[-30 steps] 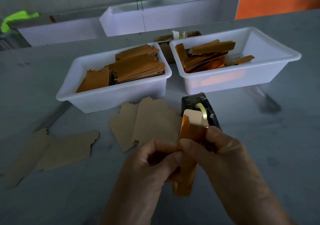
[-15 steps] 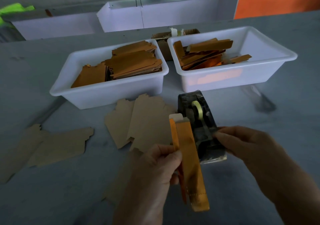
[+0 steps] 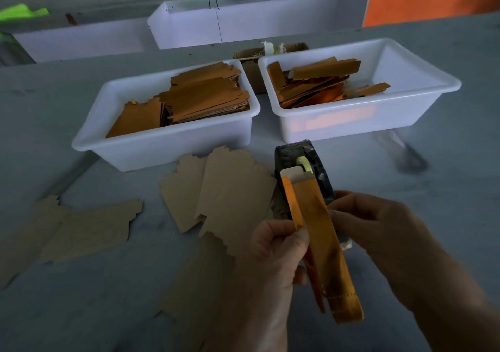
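My left hand (image 3: 276,246) pinches a long, narrow folded gold carton (image 3: 322,240) and holds it upright over the table, its white flap at the top. Right behind the carton stands a dark tape dispenser (image 3: 311,167) with a yellowish roll. My right hand (image 3: 370,224) is at the dispenser's near end, fingers curled and pinched together close to the carton's right edge. What the fingers pinch is too small to tell.
Two white tubs stand behind: the left tub (image 3: 162,146) holds flat gold carton blanks, the right tub (image 3: 365,124) holds folded ones. Several brown flat blanks (image 3: 232,194) lie on the grey table, with more blanks (image 3: 84,230) at left. A small cardboard box (image 3: 254,62) sits between the tubs.
Both hands were folding the carton together a second ago. Now the left hand alone holds it upright, and the right hand has gone to the tape dispenser.
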A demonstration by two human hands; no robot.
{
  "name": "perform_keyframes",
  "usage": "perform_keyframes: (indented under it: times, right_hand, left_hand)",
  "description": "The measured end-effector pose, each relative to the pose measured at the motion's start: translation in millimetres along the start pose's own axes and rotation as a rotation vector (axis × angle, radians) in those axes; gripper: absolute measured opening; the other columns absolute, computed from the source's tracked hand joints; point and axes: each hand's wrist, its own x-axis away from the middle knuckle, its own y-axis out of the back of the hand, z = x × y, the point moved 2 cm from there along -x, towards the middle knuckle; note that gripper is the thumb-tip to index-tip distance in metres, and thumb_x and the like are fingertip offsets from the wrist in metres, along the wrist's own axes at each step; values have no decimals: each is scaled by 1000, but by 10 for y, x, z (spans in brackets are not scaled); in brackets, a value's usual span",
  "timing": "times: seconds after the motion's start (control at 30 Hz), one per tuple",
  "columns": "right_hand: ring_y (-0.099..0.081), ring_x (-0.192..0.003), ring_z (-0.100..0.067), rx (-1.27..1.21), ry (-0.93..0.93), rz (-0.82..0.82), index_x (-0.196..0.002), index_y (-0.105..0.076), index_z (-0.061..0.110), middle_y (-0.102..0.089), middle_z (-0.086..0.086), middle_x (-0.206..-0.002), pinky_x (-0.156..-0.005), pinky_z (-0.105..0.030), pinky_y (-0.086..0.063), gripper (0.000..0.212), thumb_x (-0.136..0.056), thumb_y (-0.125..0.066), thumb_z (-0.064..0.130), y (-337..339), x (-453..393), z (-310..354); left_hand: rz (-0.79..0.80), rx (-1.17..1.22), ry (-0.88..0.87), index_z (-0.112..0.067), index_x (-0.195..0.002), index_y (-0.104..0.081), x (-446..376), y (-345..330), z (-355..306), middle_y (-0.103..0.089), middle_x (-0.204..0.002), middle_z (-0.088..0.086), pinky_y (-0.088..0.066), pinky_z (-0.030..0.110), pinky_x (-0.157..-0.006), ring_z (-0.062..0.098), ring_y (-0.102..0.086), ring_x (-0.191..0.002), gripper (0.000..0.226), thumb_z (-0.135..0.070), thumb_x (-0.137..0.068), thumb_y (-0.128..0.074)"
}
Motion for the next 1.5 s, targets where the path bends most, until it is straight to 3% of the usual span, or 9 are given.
perform_keyframes:
  times: [0.17,0.33,0.5,0.57,0.67,0.77,1.07,1.23,1.5]
  right_hand:
    - [-58,-110,-8,-167,8,-72,-70,-72,15,-59,10,-127,-94,-38,-46,10,-70,-69,24,-67,16,-72]
    - [-56,-116,-10,-500,-74,-2,-65,-71,11,-68,4,-115,-104,-41,-38,20,-63,-65,30,-44,50,-69]
    - [-51,-96,24,-139,32,-67,-66,-70,13,-56,20,-123,-76,-10,-39,12,-76,-69,20,7,165,-52]
    - [-54,-96,20,-21,86,-125,-66,-69,15,-55,19,-124,-74,-7,-41,12,-78,-69,16,-8,205,-73]
    - [-57,-107,-1,166,197,-237,-66,-67,17,-54,14,-128,-86,-27,-48,13,-77,-70,15,-54,255,-59]
    - [-58,-110,-9,253,225,-263,-67,-66,15,-54,13,-129,-83,-23,-45,11,-78,-71,16,-86,267,-66]
    - [-60,-104,-4,186,269,-344,-67,-64,21,-59,14,-121,-76,-6,-45,14,-76,-72,14,-132,268,-214]
    - [-62,-100,-3,238,350,-357,-70,-63,16,-61,9,-118,-77,-17,-47,11,-76,-72,14,-159,269,-215]
    - [-60,-77,-3,453,476,-361,-67,-63,7,-65,1,-96,-70,3,-41,13,-74,-74,4,-108,247,-77]
  left_hand:
    - [28,58,-14,-9,-74,-67,21,7,13,-64,-59,3,-38,16,-41,7,-52,-46,12,-20,-72,-65]
    - [24,61,-11,-10,-73,-70,37,28,19,-64,-60,2,-38,16,-41,7,-51,-47,19,-27,-64,-65]
    - [-14,55,-9,-8,-75,-68,25,18,36,-64,-61,4,-38,16,-41,8,-50,-47,19,-24,-65,-67]
    - [-17,51,-10,-8,-76,-68,25,17,34,-63,-62,4,-38,16,-41,8,-49,-46,18,-23,-67,-67]
    - [-15,46,-7,-5,-79,-67,24,19,29,-63,-62,5,-37,16,-40,8,-49,-46,12,-16,-75,-66]
    - [-1,40,-3,-6,-78,-67,32,27,17,-62,-63,5,-37,17,-40,8,-49,-48,18,-21,-69,-67]
    - [64,-83,-38,-15,-74,-65,26,12,-92,-62,-63,-1,-38,15,-42,5,-48,-47,8,-13,-82,-66]
    - [59,-237,-85,-17,-82,-61,-7,-25,-153,-60,-53,-14,-37,9,-43,-5,-51,-45,7,-14,-87,-62]
    - [48,-307,-97,-16,-82,-65,14,-47,-207,-63,-60,-9,-37,9,-43,-5,-52,-46,5,-18,-87,-63]
